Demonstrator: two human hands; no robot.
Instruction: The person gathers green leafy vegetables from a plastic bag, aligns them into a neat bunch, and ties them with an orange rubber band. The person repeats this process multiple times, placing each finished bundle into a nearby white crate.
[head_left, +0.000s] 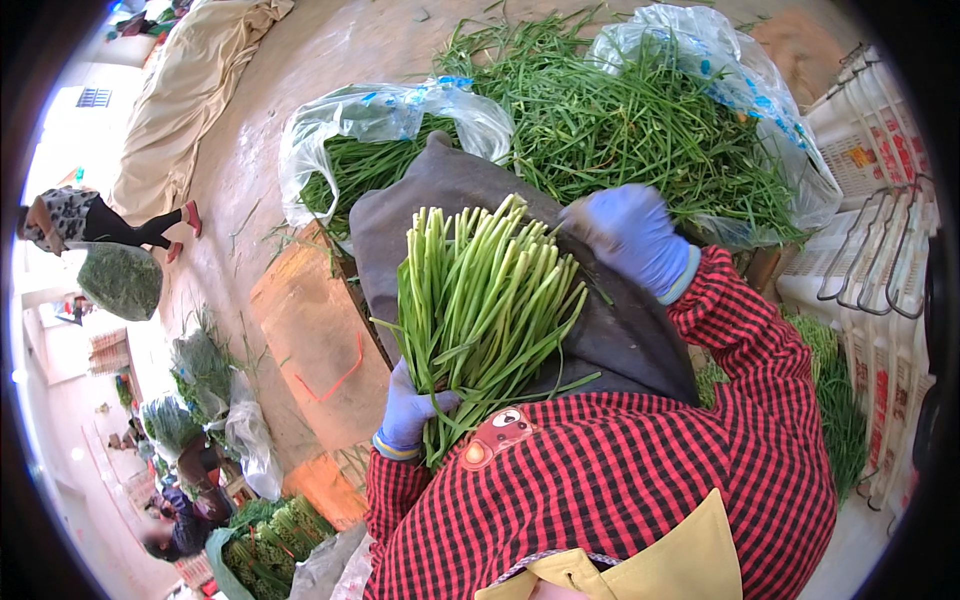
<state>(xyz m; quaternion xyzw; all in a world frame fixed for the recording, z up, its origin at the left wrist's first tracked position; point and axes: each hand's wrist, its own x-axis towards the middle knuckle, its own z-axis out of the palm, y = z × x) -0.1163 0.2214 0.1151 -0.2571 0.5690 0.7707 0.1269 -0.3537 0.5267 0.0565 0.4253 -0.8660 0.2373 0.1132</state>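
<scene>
A thick bunch of long green stalks (480, 300), perhaps garlic shoots or chives, lies over my lap with its pale cut ends pointing away from me. Low on the leafy part, my gloved left hand (412, 412) is closed around it. My gloved right hand (630, 232) is off to the right of the bunch, over the dark cloth (630, 322) on my lap; its fingertips are blurred, so whether they hold anything is unclear. Beyond it spreads a large heap of loose green leaves (600, 127) on clear plastic.
White plastic crates (877, 225) with metal handles stand stacked at the right. An open plastic bag (300, 165) of greens lies ahead. Left are a board (315, 337) and tied bundles (277, 540). A person (105, 217) carries a full bag; another person (180, 525) is at lower left.
</scene>
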